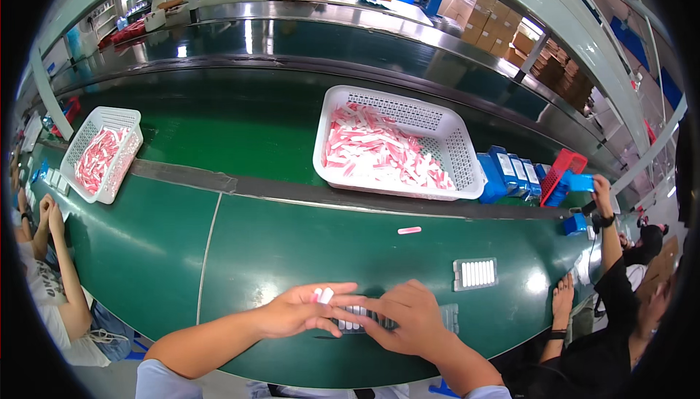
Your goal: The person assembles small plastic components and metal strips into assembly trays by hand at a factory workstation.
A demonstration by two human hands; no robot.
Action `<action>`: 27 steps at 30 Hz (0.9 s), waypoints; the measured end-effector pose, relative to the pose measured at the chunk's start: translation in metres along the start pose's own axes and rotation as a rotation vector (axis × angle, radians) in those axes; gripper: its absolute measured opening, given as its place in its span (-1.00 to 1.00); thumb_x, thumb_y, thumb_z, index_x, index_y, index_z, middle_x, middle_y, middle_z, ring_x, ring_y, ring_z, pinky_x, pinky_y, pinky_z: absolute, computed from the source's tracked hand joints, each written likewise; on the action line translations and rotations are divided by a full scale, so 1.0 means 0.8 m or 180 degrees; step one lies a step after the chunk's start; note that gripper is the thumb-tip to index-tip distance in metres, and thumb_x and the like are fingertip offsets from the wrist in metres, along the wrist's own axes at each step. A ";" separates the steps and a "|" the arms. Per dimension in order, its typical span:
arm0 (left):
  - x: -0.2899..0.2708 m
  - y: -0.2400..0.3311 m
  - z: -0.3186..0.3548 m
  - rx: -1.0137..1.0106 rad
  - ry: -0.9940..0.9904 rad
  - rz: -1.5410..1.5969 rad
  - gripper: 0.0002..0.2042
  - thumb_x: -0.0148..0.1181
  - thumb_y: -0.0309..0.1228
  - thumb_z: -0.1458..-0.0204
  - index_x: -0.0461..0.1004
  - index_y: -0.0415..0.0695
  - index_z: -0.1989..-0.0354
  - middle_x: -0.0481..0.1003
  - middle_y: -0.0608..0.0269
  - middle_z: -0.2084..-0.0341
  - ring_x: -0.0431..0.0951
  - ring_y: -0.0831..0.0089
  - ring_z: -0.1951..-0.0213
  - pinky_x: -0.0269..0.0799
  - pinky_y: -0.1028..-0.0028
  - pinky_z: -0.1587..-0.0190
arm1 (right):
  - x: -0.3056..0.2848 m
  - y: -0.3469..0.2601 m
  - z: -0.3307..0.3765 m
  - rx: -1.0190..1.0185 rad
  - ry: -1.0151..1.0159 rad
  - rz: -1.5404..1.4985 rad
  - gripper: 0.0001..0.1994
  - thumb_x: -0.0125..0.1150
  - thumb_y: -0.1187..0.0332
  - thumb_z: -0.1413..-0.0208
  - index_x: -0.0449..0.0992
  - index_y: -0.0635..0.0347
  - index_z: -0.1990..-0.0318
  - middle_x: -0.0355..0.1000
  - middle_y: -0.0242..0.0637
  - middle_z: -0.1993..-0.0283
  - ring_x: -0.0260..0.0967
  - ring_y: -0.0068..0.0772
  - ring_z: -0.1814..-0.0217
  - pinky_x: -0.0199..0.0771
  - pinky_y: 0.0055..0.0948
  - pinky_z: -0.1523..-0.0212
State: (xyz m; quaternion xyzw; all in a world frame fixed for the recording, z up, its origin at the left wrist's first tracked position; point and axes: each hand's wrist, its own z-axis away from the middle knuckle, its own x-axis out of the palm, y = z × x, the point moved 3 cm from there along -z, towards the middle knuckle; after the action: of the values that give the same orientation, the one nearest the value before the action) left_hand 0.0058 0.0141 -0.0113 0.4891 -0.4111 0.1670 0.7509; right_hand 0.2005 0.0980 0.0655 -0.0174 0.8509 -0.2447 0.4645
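Note:
My left hand (302, 311) is palm-up over the near part of the green table, with a few small pink-and-white sticks (322, 295) between its fingers. Beneath the fingers of both hands lies a clear tray (355, 319) with white sticks lined up in it, partly hidden. My right hand (410, 317) reaches across this tray from the right; its thumb and forefinger stretch toward the left fingers, apart from each other. Part of another clear tray (450, 317) shows beside my right hand. A filled clear tray (475, 274) sits farther right, and a single pink stick (410, 230) lies beyond my hands.
A large white basket (467, 147) heaped with pink-and-white sticks stands ahead; a smaller one (135, 140) is at left. Blue boxes (514, 173) and a red basket (572, 160) are at right. There, a co-worker's hand (601, 196) holds a blue packet. Another person's hands (49, 213) show at left.

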 end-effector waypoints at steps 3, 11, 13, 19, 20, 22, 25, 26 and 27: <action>0.012 -0.012 -0.001 -0.0014 -0.0485 -0.0624 -0.35 -0.15 -0.42 -0.44 -0.31 -0.08 -0.59 0.20 -0.01 -0.39 0.41 0.22 -0.27 0.52 0.24 -0.18 | 0.010 -0.010 -0.017 0.0285 0.0069 -0.0190 -0.78 0.51 0.25 0.05 0.67 -0.02 0.22 0.42 -0.52 0.52 0.36 -0.44 0.49 0.18 -0.38 0.41; 0.014 -0.016 0.005 0.0032 -0.0596 -0.0802 -0.34 -0.15 -0.36 -0.46 -0.38 -0.07 -0.58 0.27 0.05 -0.30 0.50 0.20 -0.20 0.55 0.32 -0.03 | 0.040 -0.002 -0.006 0.0311 -0.0131 -0.0725 -0.87 0.45 0.26 -0.08 0.66 -0.03 0.25 0.48 -0.49 0.42 0.35 -0.39 0.45 0.22 -0.35 0.34; 0.016 -0.012 0.005 0.0073 -0.0670 -0.0919 -0.36 -0.16 -0.34 -0.46 -0.33 -0.08 -0.58 0.27 0.06 -0.30 0.53 0.19 -0.18 0.56 0.36 0.05 | 0.038 0.000 -0.001 0.0465 -0.0145 -0.0835 -0.87 0.46 0.27 -0.07 0.66 -0.03 0.24 0.49 -0.48 0.41 0.35 -0.37 0.46 0.24 -0.36 0.35; 0.019 -0.008 0.004 -0.0467 -0.0700 -0.0857 -0.47 -0.22 -0.29 -0.48 -0.13 -0.12 -0.55 0.27 0.10 -0.32 0.59 0.22 -0.11 0.48 0.49 0.29 | 0.036 0.006 0.006 0.0437 0.0001 -0.1053 -0.87 0.43 0.37 -0.06 0.67 -0.02 0.22 0.54 -0.48 0.35 0.44 -0.37 0.40 0.35 -0.39 0.31; 0.019 -0.006 0.007 -0.0447 -0.0720 -0.0692 -0.49 -0.22 -0.30 -0.49 -0.08 -0.13 -0.53 0.28 0.06 -0.32 0.60 0.23 -0.08 0.46 0.51 0.32 | 0.034 0.003 0.007 0.0099 0.0213 -0.1046 -0.87 0.40 0.39 -0.07 0.66 -0.01 0.21 0.54 -0.47 0.34 0.49 -0.37 0.33 0.40 -0.37 0.26; 0.016 -0.004 0.012 -0.0453 -0.0744 -0.0497 -0.51 -0.22 -0.30 -0.49 -0.02 -0.14 -0.51 0.30 0.03 -0.32 0.62 0.24 -0.05 0.44 0.53 0.35 | 0.024 0.000 0.005 -0.0079 0.0155 -0.0899 -0.84 0.39 0.42 -0.06 0.67 -0.01 0.18 0.55 -0.46 0.28 0.51 -0.35 0.29 0.42 -0.35 0.25; 0.003 -0.008 0.018 -0.0522 -0.0550 -0.0651 -0.58 -0.22 -0.29 -0.49 0.20 -0.17 -0.42 0.47 -0.13 -0.18 0.67 0.30 0.15 0.39 0.60 0.47 | 0.015 0.001 0.002 -0.0393 0.0006 -0.0680 -0.73 0.36 0.50 -0.03 0.65 0.02 0.08 0.56 -0.40 0.19 0.52 -0.31 0.27 0.46 -0.33 0.23; 0.005 -0.010 0.015 -0.0571 -0.0553 -0.0602 -0.58 -0.22 -0.29 -0.49 0.20 -0.17 -0.42 0.47 -0.13 -0.18 0.67 0.30 0.15 0.39 0.60 0.47 | 0.018 0.005 0.005 -0.0445 -0.0102 -0.0620 -0.65 0.33 0.55 -0.01 0.63 0.04 0.00 0.55 -0.36 0.15 0.51 -0.28 0.29 0.47 -0.32 0.23; 0.007 -0.006 0.010 -0.0575 -0.0308 -0.0894 -0.59 -0.22 -0.29 -0.49 0.24 -0.17 -0.40 0.50 -0.11 -0.15 0.68 0.32 0.18 0.38 0.61 0.48 | 0.022 0.010 0.006 -0.0381 -0.0118 -0.0647 -0.65 0.33 0.55 -0.01 0.63 0.04 0.00 0.55 -0.36 0.15 0.51 -0.28 0.29 0.47 -0.32 0.23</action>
State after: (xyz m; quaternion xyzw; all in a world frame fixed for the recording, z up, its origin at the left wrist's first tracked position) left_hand 0.0090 0.0039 -0.0085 0.4797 -0.3877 -0.0009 0.7871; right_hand 0.1958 0.0983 0.0463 -0.1359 0.8492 -0.2388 0.4510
